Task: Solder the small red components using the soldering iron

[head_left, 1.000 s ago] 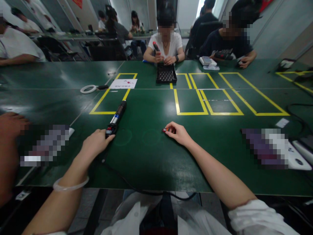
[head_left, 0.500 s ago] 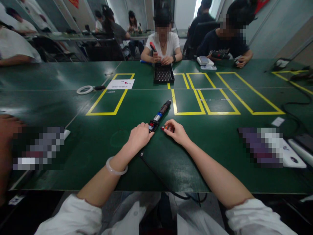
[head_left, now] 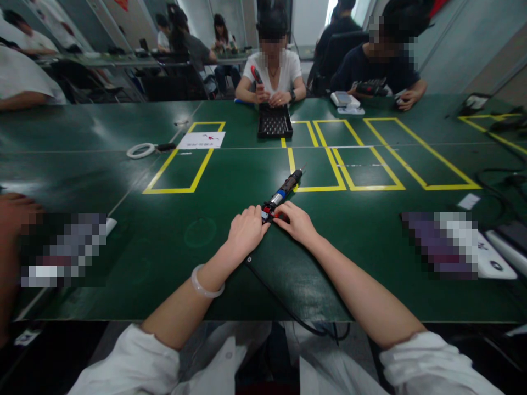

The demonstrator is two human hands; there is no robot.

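Note:
An electric screwdriver [head_left: 280, 193] with its inside exposed lies slanted on the green table, its thin bit pointing away to the upper right. Silver, blue and red parts show along its body. My left hand [head_left: 247, 229] is closed around the near end, hiding it. Right beside it, my right hand [head_left: 297, 221] pinches a small red and dark part [head_left: 276, 217] against the screwdriver's side; the fingers cover most of this part, so whether it is seated I cannot tell. A black cable [head_left: 280, 299] runs from below my left hand over the table edge.
Yellow tape outlines [head_left: 321, 189] mark the table. A black compartment tray [head_left: 275, 125] stands before a person opposite, who holds a red-handled tool. A white card [head_left: 201, 140] and a white ring-shaped coil [head_left: 141, 150] lie left. Blurred devices [head_left: 444, 244] lie right; another person's hand is far left.
My left hand and the screwdriver have shifted right and slightly away. The gap has closed: the small red part in my right hand now meets the screwdriver's side.

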